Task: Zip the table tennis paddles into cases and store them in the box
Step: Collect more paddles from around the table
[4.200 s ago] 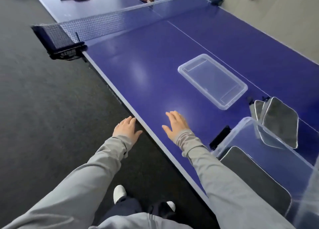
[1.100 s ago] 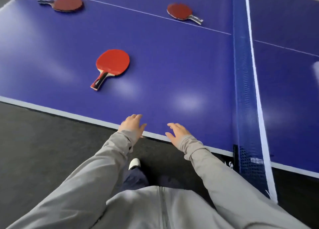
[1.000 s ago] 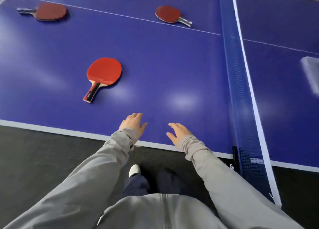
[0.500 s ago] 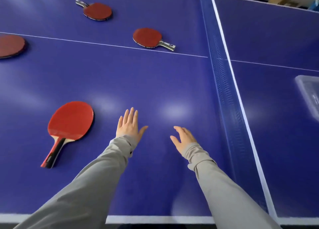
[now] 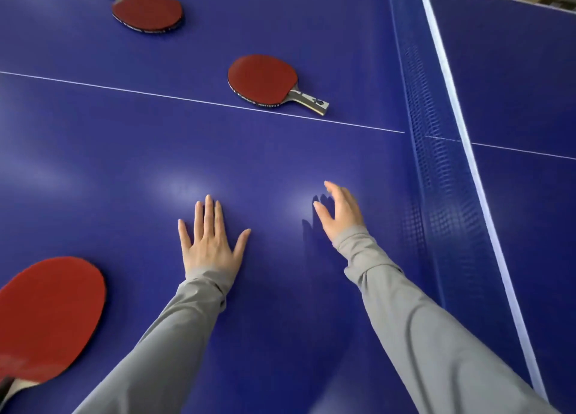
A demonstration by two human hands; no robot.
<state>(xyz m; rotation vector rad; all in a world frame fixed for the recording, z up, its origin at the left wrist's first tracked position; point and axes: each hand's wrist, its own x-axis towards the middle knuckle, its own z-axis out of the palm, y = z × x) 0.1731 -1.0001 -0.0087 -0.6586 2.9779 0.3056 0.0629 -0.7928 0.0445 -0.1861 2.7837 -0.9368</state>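
Beside the net (image 5: 436,170), both hands empty.
Left hand (image 5: 210,242) and right hand (image 5: 341,214) spread open (holding nothing); overreaching for the middle paddle (image 5: 263,81) could knock it into the net.

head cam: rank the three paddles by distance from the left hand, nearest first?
From the left hand:
1. Paddle at the lower left, near table edge, handle cut off by the frame.
2. Paddle by the centre line, ahead and slightly right, handle pointing toward the net.
3. Paddle at the top, far side of the line, handle pointing away to the left.
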